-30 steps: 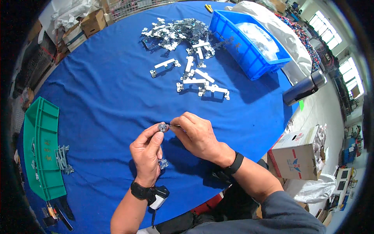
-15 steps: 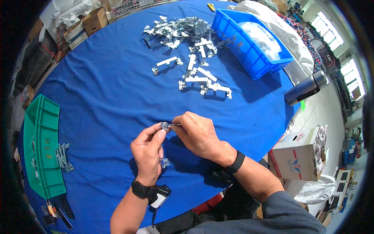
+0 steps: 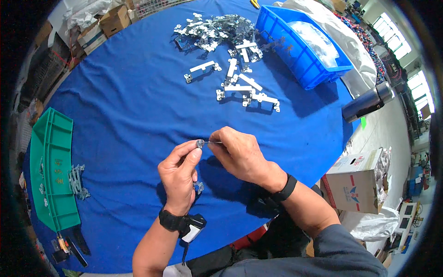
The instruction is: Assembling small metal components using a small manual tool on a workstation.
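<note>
My left hand point(image 3: 180, 173) pinches a metal bracket point(image 3: 200, 144) between thumb and fingertips. One end of it sticks up at the fingertips, and its other end shows below the palm; the middle is hidden by the fingers. With closed fingers, my right hand point(image 3: 242, 154) grips a thin metal rod point(image 3: 212, 142) that points left at the bracket's upper end. Whether the rod's tip touches the bracket or sits in it, I cannot tell. Both hands are held over the blue cloth, near the table's front.
Similar brackets point(image 3: 217, 32) lie heaped at the back, with several loose ones point(image 3: 237, 88) nearer. A blue bin point(image 3: 300, 60) holding a clear bag stands back right, beside a dark bottle point(image 3: 368, 102). At left are a green tray point(image 3: 62, 198), more brackets point(image 3: 77, 182) and small tools point(image 3: 62, 244).
My right hand has drawn slightly away from the bracket, and more of the thin rod shows between them. The left hand keeps its pinch. The whole view has shifted a little.
</note>
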`<state>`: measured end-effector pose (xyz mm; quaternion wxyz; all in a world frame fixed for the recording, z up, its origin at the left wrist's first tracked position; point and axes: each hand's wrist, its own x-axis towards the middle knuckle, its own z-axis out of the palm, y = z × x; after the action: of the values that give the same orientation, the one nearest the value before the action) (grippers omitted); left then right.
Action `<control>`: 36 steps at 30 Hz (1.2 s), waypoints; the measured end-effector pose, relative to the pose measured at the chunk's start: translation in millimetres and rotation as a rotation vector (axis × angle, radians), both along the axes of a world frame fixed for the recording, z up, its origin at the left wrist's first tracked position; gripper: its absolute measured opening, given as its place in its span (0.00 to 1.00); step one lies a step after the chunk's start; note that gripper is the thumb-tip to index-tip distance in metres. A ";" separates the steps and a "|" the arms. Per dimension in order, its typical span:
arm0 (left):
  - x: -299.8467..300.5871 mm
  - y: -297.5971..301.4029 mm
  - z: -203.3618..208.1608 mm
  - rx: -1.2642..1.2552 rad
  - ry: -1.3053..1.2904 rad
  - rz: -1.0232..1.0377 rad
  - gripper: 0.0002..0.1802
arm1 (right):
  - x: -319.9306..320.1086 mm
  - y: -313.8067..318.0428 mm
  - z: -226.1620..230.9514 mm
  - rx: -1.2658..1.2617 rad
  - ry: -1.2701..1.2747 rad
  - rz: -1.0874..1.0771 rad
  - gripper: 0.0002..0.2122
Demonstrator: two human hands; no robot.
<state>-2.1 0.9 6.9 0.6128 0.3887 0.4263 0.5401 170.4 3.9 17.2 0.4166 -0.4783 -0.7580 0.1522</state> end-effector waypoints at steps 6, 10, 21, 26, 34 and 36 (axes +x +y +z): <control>-1.5 0.7 -2.5 0.013 0.002 -0.002 0.10 | 0.1 -0.5 0.7 0.014 -0.021 -0.003 0.06; -1.1 -0.1 -0.3 -0.010 -0.005 -0.009 0.10 | 0.1 -0.1 -1.4 0.057 -0.086 -0.030 0.06; -0.9 0.0 0.5 -0.015 0.002 -0.022 0.09 | 0.7 -1.4 0.4 0.050 -0.123 -0.030 0.07; 0.8 0.7 1.1 -0.021 -0.005 -0.001 0.09 | 1.4 -0.2 -2.0 0.057 -0.074 -0.026 0.06; 0.0 1.4 -0.8 -0.019 0.000 -0.020 0.10 | 3.3 0.3 0.7 0.011 -0.025 0.016 0.07; 0.0 1.7 -1.3 -0.017 0.010 -0.016 0.09 | 4.5 0.7 0.2 0.015 -0.053 0.013 0.07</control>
<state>-2.1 2.5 5.6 0.6184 0.3894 0.4308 0.5295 174.9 4.5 17.4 0.3989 -0.4741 -0.7730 0.1363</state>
